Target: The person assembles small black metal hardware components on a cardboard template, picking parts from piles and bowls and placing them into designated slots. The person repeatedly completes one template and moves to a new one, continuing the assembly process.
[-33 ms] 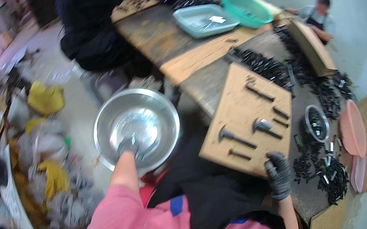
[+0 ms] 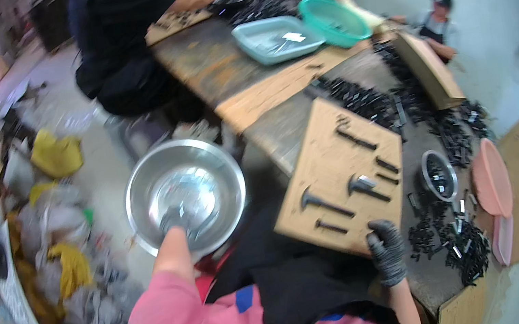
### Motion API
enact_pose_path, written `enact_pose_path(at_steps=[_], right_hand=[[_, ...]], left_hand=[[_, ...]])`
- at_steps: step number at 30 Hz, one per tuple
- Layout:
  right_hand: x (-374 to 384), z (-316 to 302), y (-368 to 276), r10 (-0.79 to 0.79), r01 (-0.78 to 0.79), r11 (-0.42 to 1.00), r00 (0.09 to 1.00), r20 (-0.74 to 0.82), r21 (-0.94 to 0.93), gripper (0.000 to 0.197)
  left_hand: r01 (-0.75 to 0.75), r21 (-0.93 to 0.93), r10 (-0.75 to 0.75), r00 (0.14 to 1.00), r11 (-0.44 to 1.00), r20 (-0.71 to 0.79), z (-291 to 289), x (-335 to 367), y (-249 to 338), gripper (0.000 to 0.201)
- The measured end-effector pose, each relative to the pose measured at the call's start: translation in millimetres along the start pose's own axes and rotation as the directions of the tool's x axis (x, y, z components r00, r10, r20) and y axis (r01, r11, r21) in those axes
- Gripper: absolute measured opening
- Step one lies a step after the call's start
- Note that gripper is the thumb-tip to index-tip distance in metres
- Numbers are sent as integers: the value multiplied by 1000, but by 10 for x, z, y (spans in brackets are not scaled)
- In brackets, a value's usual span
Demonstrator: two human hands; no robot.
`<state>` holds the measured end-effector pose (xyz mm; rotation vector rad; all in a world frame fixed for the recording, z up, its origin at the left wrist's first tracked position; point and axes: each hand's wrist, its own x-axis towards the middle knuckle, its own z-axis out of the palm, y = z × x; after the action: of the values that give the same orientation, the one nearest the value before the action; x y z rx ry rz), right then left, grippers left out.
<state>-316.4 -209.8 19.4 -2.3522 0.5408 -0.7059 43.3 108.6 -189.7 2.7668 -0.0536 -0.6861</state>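
Observation:
My left hand (image 2: pixel 176 220), in a dark grey glove, reaches down into a shiny steel basin (image 2: pixel 238 197); its fingers are blurred against the metal. On the right, my gloved right hand (image 2: pixel 388 254) has its fingers curled at the near right edge of a tan wooden board (image 2: pixel 304 220). Whether anything sits inside those fingers is hidden. Several black parts lie spread on the board: a hammer-shaped piece (image 2: pixel 326 204), another (image 2: pixel 370 190) with a silvery part at its head, a long bar (image 2: pixel 357 138) and shorter bars (image 2: pixel 331 226).
Piles of small black parts (image 2: pixel 467 257) cover the table right of the board, around a small metal bowl (image 2: pixel 439 175). Pink trays (image 2: pixel 490 180) stand beyond. A pale blue tray (image 2: pixel 277 48) and green basin (image 2: pixel 346 25) sit farther back. Co-workers sit around; plastic bags (image 2: pixel 76 264) litter the left.
The whole view has shifted slightly, so the scene sits a little more to the left. Both hands keep their places at the basin and the board.

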Motion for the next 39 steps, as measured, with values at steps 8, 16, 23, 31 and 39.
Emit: enact_pose_path(at_steps=[8, 16, 23, 31, 39], right_hand=[[263, 178, -204, 74, -72, 994, 997, -22, 78, 19], [581, 326, -237, 92, -99, 991, 992, 85, 84, 20], [760, 398, -308, 96, -109, 990, 986, 138, 91, 19], [884, 426, -279, 52, -63, 996, 985, 164, 64, 21], [905, 444, -233, -101, 97, 995, 989, 112, 38, 21]], left_hand=[[212, -80, -218, 973, 974, -72, -7, -5, 187, 46], [-179, 200, 226, 942, 963, -246, 139, 820, 134, 22], [-136, 472, 257, 945, 871, -201, -236, 1121, 530, 21], [-272, 559, 366, 928, 783, -62, -349, 1062, 563, 25], [-247, 618, 320, 947, 746, -7, -262, 1060, 475, 23]])
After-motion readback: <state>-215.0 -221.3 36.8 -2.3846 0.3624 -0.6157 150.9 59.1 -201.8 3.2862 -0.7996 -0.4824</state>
